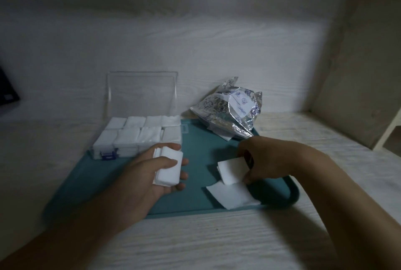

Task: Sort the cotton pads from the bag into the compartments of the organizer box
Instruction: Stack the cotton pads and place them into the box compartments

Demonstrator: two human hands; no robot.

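Head view: the left hand (152,174) cradles a stack of cotton pads (168,166), fingers curled round it, near the organizer box (138,137) at the tray's (91,183) far-left corner. The right hand (258,161) pinches loose pads (231,171) by the right edge; the bag (230,109) sits at the far edge. Best square the loose ones first, then join the stacks!

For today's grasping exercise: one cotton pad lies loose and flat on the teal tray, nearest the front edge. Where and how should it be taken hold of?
Take the flat cotton pad by its left corner, coming from the left side and low. It lies flat on the teal tray, so it likely needs a thumb-and-finger pinch that lifts an edge. Its far edge is tucked under the pads held by the right hand, while the left corner is bare and free.
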